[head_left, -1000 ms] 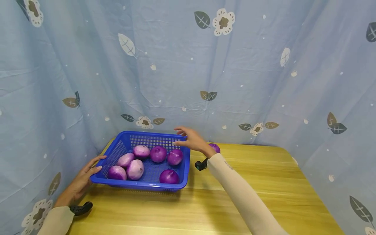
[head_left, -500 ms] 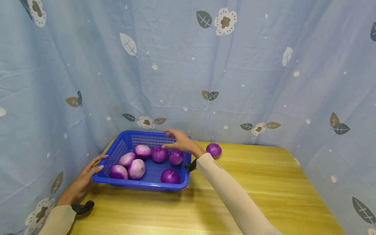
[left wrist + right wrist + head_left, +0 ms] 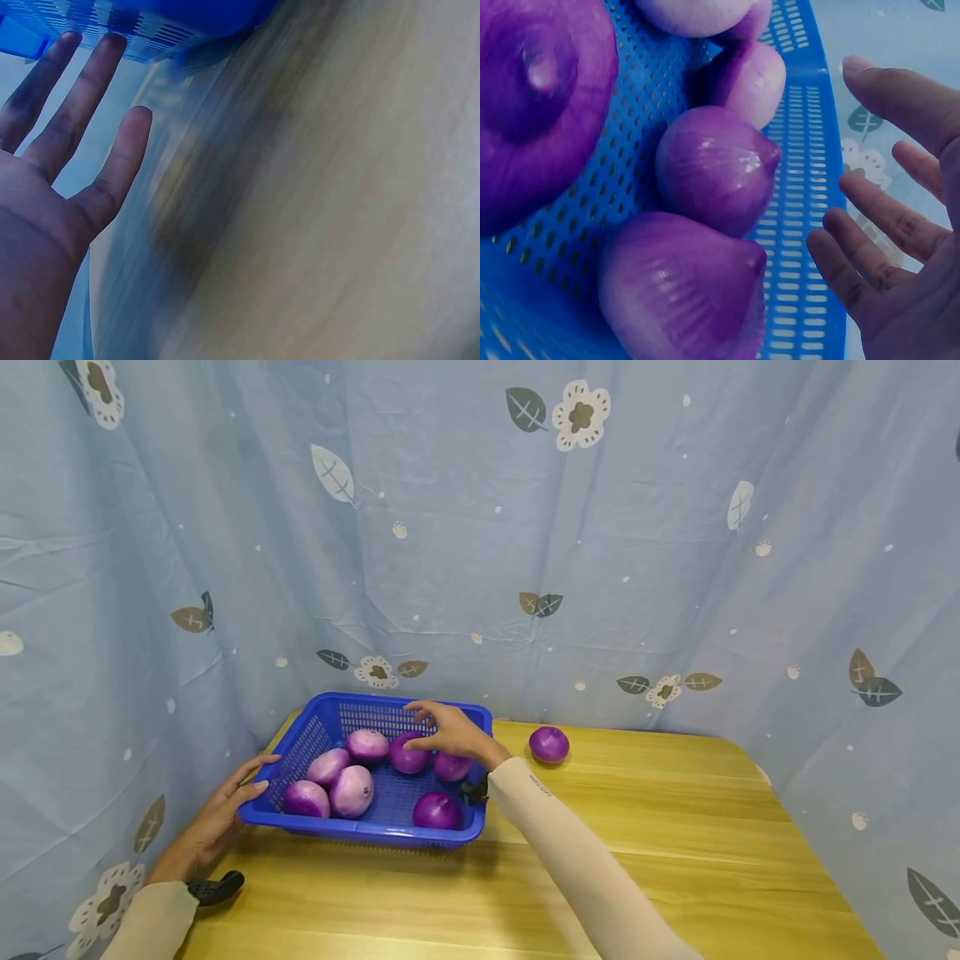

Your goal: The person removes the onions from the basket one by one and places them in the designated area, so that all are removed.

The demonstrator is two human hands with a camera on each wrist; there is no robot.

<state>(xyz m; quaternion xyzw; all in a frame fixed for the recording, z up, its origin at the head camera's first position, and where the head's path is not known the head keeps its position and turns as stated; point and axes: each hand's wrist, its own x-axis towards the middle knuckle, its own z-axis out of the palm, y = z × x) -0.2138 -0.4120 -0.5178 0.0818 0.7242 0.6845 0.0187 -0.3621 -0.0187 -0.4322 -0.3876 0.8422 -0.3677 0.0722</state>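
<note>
A blue perforated plastic basket (image 3: pixel 360 832) holds several purple onions; the paler ones lie to the left. My left hand (image 3: pixel 217 818) touches the basket's left rim, its fingers extended, as the left wrist view also shows. Above the basket's back right part hovers my right hand (image 3: pixel 453 732), fingers spread and nothing in them. Below it are a dark purple onion (image 3: pixel 407 760) and, partly covered by the hand and wrist, another onion (image 3: pixel 452 767). A third dark onion (image 3: pixel 437 811) lies in the front right corner. In the right wrist view the fingers stand apart from the onions.
One more purple onion (image 3: pixel 549 745) sits on the yellow wooden table (image 3: pixel 660 827), right of the basket. A blue floral curtain (image 3: pixel 450 527) hangs behind the table and on both sides. Black wrist mounts (image 3: pixel 216 888) are worn on both arms.
My right hand has moved left and slightly down, from the basket's right rim to above the onions, uncovering the onion on the table. The left hand stays at the rim.
</note>
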